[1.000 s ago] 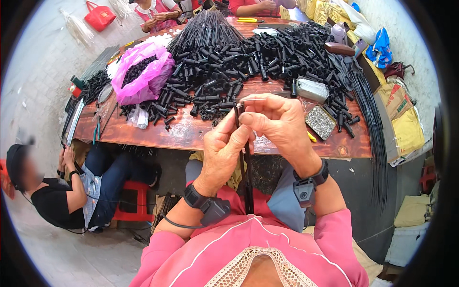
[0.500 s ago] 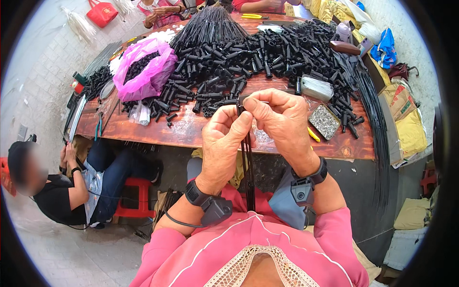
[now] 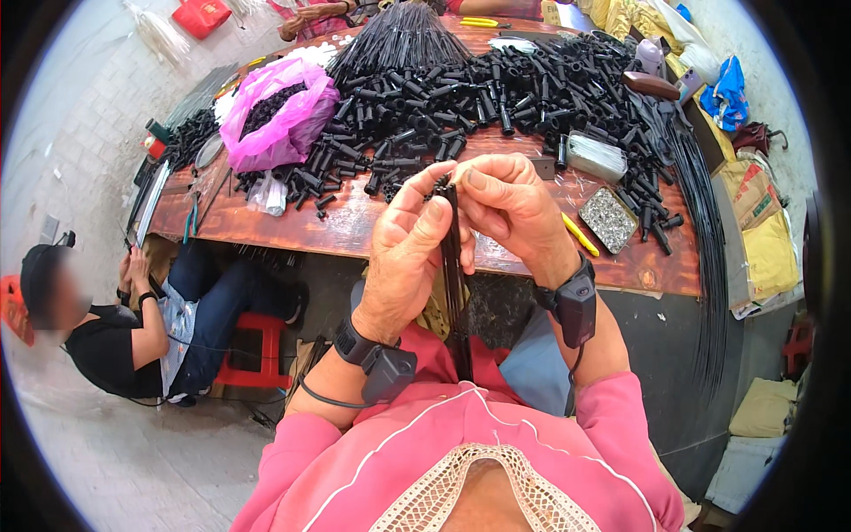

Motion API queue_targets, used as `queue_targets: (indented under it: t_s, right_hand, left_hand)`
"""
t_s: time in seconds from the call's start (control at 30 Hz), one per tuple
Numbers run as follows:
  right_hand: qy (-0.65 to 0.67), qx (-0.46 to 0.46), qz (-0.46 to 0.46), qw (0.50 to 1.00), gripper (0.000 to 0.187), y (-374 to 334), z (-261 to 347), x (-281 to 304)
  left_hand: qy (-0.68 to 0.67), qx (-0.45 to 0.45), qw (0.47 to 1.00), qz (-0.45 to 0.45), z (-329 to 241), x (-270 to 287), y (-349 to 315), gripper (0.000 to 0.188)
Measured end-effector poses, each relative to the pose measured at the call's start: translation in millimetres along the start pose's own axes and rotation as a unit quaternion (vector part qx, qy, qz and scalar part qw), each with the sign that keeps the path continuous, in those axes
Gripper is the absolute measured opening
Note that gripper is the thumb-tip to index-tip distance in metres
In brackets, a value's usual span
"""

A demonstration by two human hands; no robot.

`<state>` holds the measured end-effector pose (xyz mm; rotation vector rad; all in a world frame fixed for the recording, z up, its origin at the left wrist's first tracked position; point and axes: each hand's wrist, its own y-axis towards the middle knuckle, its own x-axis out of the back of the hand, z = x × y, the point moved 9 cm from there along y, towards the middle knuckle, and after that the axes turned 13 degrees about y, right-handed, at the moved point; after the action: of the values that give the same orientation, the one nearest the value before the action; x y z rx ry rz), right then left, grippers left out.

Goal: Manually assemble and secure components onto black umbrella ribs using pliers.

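My left hand is closed round a bundle of thin black rods, which look like umbrella ribs. They hang down toward my lap, with their dark knobbed upper ends showing between my fingertips. Right beside those ends, the thumb and forefinger of my right hand are pinched together. Whatever small thing they hold is too small to make out. Beyond both hands, a large heap of black plastic tubes covers the wooden table.
A tin of small metal parts, a yellow-handled tool and a clear box lie right of my hands. A pink bag stands left. Long black rods overhang the right edge. A seated person works at left.
My right fingertips have come down close over the rod ends, and the thin piece seen sticking out by them is hidden now. My view has shifted slightly; the left hand keeps its hold.
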<state>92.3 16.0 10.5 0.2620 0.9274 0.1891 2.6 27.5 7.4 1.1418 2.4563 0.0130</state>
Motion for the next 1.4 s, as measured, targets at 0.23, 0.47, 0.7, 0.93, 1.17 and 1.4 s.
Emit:
queue_targets:
  t_s: [0.23,0.47,0.7,0.93,1.17,1.4]
  right_hand:
    - [-0.044,0.042,-0.088,0.994,0.019,-11.8,-3.8,2.6]
    - [-0.221,0.112,-0.111,0.962,0.012,-10.8,3.6,-17.0]
    - [-0.222,0.134,-0.168,0.951,0.010,-13.6,-15.9,-14.8]
    - [-0.130,0.064,-0.079,0.986,0.011,0.2,-24.1,-4.6]
    - [-0.122,0.059,-0.076,0.988,0.014,-0.6,-24.5,-4.2]
    - [-0.220,0.086,-0.125,0.964,0.019,-7.0,-14.7,-11.6]
  left_hand:
    - [0.087,0.015,0.996,-0.024,-7.7,14.4,1.8,0.046]
    - [0.082,0.051,0.995,-0.026,-21.3,24.2,11.5,0.017]
    - [-0.095,-0.008,0.992,-0.079,-15.4,44.8,2.2,0.005]
    - [-0.109,0.037,0.993,-0.034,-7.6,44.9,3.6,0.006]
    - [-0.034,0.003,0.996,-0.081,-15.2,44.8,5.7,0.010]
    - [0.032,0.015,0.995,-0.090,-12.3,48.1,7.7,0.013]
